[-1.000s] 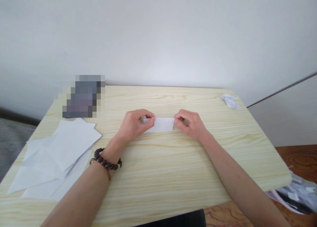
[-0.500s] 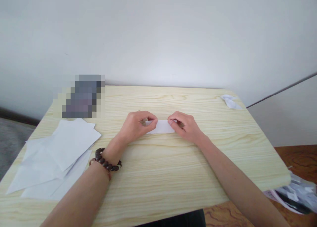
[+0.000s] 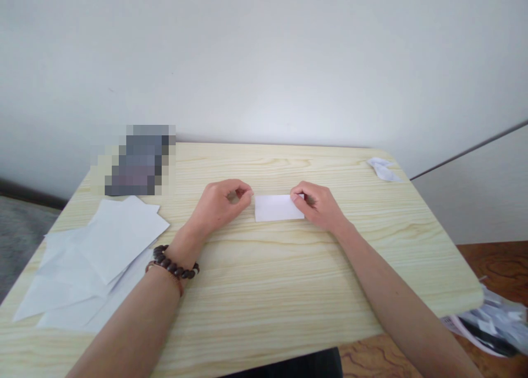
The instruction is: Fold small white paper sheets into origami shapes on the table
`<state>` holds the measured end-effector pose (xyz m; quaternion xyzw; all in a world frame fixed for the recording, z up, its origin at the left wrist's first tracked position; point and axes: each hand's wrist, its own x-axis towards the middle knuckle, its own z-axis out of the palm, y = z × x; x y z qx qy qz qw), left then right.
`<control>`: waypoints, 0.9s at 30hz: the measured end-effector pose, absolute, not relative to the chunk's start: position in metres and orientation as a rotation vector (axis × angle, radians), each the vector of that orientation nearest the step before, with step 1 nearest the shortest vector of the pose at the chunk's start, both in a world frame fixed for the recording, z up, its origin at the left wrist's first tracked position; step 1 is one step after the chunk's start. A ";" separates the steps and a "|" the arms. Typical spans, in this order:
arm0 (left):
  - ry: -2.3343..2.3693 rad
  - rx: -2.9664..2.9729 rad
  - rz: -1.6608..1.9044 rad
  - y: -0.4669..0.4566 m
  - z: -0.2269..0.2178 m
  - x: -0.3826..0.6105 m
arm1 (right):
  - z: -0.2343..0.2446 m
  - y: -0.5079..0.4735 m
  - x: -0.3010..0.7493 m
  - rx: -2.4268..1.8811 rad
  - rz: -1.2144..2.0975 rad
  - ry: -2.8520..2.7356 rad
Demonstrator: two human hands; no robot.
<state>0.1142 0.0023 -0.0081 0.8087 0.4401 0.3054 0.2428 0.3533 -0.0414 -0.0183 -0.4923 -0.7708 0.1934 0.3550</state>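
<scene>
A small white rectangle of folded paper (image 3: 274, 208) is held by its right end, just above or on the wooden table. My right hand (image 3: 318, 204) pinches that end at the upper right corner between thumb and bent fingers. Just left of the paper's free end, my left hand (image 3: 220, 204) has its thumb and forefinger tips together, with nothing visible between them. A thin gap separates those fingertips from the paper. Dark beads circle my left wrist.
White paper sheets (image 3: 119, 240) overlap on the table's left side, below a blurred-out dark rectangle (image 3: 140, 160). A folded white paper piece (image 3: 383, 169) lies at the far right corner. Beyond the right edge, a bin (image 3: 490, 323) holds pale scraps. A wall (image 3: 272, 64) borders the back.
My left hand has let go of the folded paper's left end and moved slightly left. My right hand has shifted a little right with the paper, whose left end now shows.
</scene>
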 end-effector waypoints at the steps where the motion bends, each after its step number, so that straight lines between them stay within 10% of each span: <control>1: 1.159 2.232 0.834 0.002 -0.009 0.116 | -0.020 -0.042 0.350 -1.260 0.534 -2.027; 27: 1.018 2.639 0.745 0.001 -0.028 0.124 | -0.034 -0.041 0.336 -1.262 0.254 -2.027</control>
